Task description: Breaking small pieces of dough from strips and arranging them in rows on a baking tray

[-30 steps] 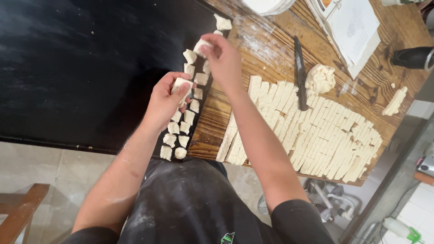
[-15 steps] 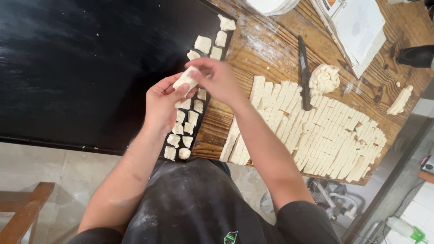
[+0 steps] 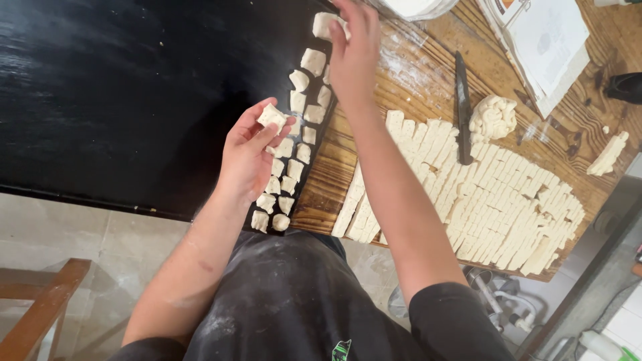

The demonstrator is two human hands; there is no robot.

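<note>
My left hand holds a small pale dough piece between thumb and fingers, just above a row of similar dough pieces lined along the right edge of a black tray. My right hand reaches to the far end of that row, fingertips closed on another dough piece at the tray's edge. Part of that piece is hidden under the fingers.
On the wooden table lie many cut dough strips, a dark knife, a dough lump and a loose strip. Papers and a white bowl sit at the far side. A wooden chair stands lower left.
Half a second ago both hands met on one dough piece above the row. Now my right hand has moved out to the far end of the row; my left hand stays with a piece.
</note>
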